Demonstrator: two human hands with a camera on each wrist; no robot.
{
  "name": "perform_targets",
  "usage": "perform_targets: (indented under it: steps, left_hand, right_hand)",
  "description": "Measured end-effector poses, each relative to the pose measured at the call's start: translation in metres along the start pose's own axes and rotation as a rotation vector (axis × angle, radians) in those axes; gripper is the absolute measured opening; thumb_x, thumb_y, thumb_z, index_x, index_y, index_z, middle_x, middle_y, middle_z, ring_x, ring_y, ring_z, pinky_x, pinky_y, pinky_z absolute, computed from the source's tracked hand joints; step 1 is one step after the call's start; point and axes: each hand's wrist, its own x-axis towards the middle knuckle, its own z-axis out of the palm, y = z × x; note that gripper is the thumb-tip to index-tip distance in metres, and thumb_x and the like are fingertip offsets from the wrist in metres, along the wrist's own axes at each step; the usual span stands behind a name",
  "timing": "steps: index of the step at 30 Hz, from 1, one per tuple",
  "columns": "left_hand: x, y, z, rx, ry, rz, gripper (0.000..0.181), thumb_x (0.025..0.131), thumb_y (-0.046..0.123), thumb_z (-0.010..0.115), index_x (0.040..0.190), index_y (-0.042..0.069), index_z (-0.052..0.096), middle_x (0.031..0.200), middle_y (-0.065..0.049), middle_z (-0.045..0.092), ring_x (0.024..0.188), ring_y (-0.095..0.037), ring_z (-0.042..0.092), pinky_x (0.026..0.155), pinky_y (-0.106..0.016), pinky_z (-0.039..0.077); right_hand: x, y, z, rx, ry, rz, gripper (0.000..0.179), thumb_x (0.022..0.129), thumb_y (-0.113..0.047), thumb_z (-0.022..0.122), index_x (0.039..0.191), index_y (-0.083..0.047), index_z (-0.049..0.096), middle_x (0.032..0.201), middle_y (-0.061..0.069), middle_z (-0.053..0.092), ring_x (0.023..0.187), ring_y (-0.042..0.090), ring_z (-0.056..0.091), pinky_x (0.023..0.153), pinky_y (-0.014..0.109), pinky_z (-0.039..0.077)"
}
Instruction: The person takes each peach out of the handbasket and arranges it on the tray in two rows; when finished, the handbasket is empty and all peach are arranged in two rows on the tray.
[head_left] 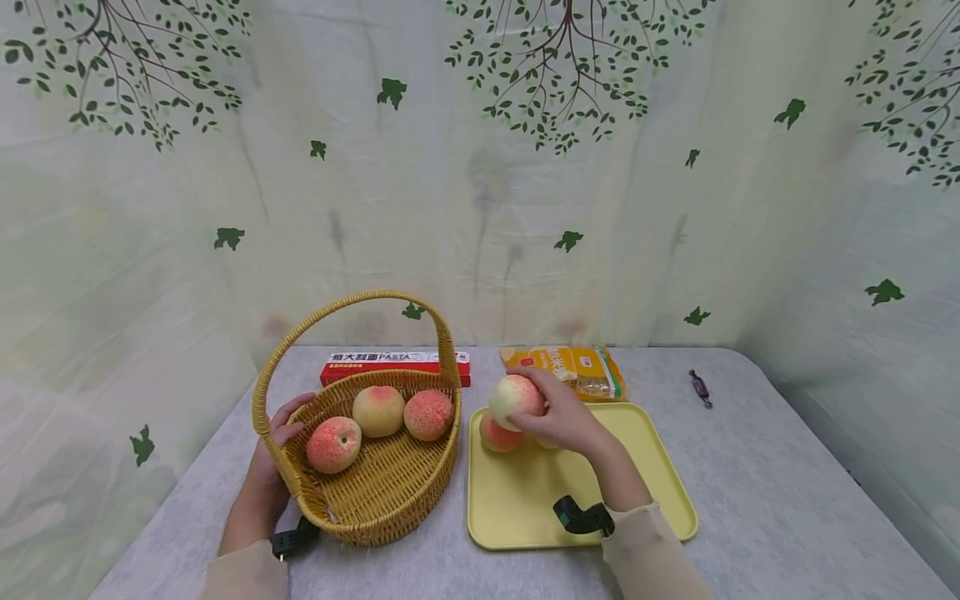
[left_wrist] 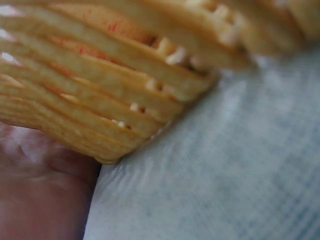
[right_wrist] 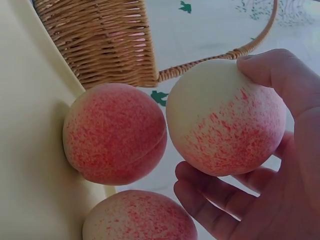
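The right hand [head_left: 555,412] is clamped on a pale peach [head_left: 516,402], with the thumb on the near side and the fingers on the far side. The pale peach is over the far-left part of the yellow tray [head_left: 525,504]; the two-sided hold probably spreads contact so that the round body does not roll. A red peach [head_left: 498,437] rests on the tray just below it, and another peach [right_wrist: 140,220] is close by; contact between the pale peach and the red peach cannot be confirmed.

The left hand [head_left: 270,467] grips the left side of the wicker basket [head_left: 375,504] at the rim, with the palm outside the wall. This hold appears to steady the basket on the worktop [head_left: 765,483]. The basket stands left of the tray, presumably to keep both containers within reach. Its handle [head_left: 390,294] arches overhead and leaves the near side accessible. Three peaches lie in the basket, toward the left and far sides.

Pose: the right forearm extends from the near right toward the far left, wrist above the tray. The left forearm extends from the near left, along the outside of the basket.
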Motion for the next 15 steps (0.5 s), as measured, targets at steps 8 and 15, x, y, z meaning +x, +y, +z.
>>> perform_targets:
  steps: [8, 15]
  left_hand:
    - [-0.001, 0.003, 0.002, 0.006, 0.021, -0.036, 0.044, 0.105, 0.022, 0.043, 0.149, 0.024, 0.036, 0.127, 0.016, 0.056, 0.118, -0.001, 0.054, 0.092, -0.016, 0.047]
    - [-0.001, 0.004, 0.004, 0.005, 0.018, -0.033, 0.045, 0.106, 0.021, 0.042, 0.150, 0.024, 0.036, 0.127, 0.016, 0.056, 0.118, -0.002, 0.054, 0.092, -0.016, 0.047]
  right_hand:
    - [-0.001, 0.002, -0.004, -0.015, 0.022, 0.045, 0.064, 0.084, -0.034, 0.078, 0.141, -0.025, 0.050, 0.139, 0.003, 0.054, 0.111, 0.025, 0.056, 0.094, 0.048, 0.052]
    - [-0.001, 0.006, -0.011, -0.001, 0.024, 0.042, 0.063, 0.085, -0.033, 0.076, 0.142, -0.024, 0.049, 0.142, 0.005, 0.053, 0.114, 0.027, 0.056, 0.094, 0.048, 0.052]
